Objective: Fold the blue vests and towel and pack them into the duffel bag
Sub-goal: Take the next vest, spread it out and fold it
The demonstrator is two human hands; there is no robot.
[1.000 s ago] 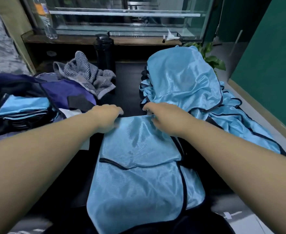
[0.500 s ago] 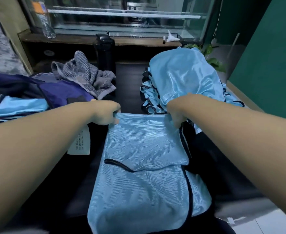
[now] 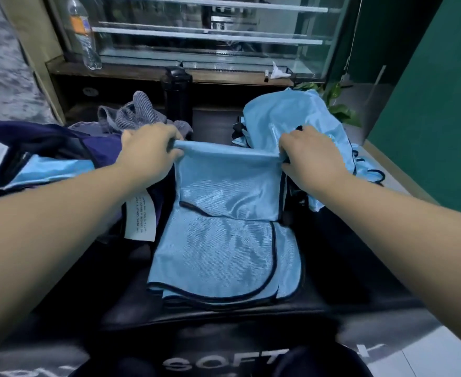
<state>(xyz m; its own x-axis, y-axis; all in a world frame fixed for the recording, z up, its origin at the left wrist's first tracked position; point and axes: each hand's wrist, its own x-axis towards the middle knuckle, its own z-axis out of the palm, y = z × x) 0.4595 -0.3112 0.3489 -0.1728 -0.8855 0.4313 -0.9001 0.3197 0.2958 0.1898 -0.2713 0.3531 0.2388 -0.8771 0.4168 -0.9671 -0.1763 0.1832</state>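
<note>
A light blue vest [image 3: 224, 240] with dark trim lies on the dark table in front of me, its far part lifted. My left hand [image 3: 147, 151] pinches the far left corner and my right hand [image 3: 308, 156] pinches the far right corner, so the far edge is stretched taut above the table. A heap of more blue vests [image 3: 297, 118] sits behind my right hand. The dark purple duffel bag [image 3: 60, 142] lies open at the left with a folded blue vest [image 3: 55, 170] inside. A grey striped towel [image 3: 139, 112] is crumpled behind the bag.
A black flask [image 3: 177, 96] stands at the back centre. On the wooden ledge of the glass display case [image 3: 210, 36] stands a plastic water bottle [image 3: 83, 34]. A green plant [image 3: 338, 104] and green wall are at the right. A white label [image 3: 141, 216] hangs from the bag.
Both hands have gripped the far corners of the vest, spread apart and raised its far edge off the table. The view has tilted down.
</note>
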